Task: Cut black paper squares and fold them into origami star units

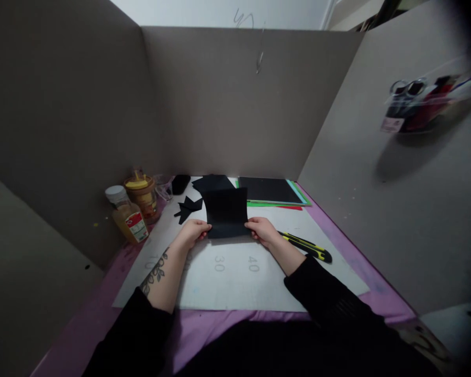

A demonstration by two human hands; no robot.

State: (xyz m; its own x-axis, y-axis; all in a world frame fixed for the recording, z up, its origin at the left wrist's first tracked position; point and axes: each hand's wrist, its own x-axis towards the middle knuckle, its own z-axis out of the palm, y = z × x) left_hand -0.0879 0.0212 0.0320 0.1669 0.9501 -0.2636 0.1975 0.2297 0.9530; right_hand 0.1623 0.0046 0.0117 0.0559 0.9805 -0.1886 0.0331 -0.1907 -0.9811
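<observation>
A square sheet of black paper (pixel 226 213) is held up over the white mat (pixel 235 288), its upper part bent slightly. My left hand (pixel 193 232) pinches its lower left edge between thumb and fingers. At the lower right edge, my right hand (pixel 260 229) pinches the same sheet. Cut black paper pieces (pixel 188 208) lie on the mat beyond my left hand. A yellow and black utility knife (pixel 306 246) rests beside my right wrist.
More black paper (pixel 214 182) and a stack of coloured sheets (pixel 272 190) lie at the back. A glue bottle (pixel 129 217), a tub (pixel 142 195) and a dark phone-like object (pixel 180 184) stand or lie at the left. Grey panels surround the table; a holder (pixel 419 110) hangs right.
</observation>
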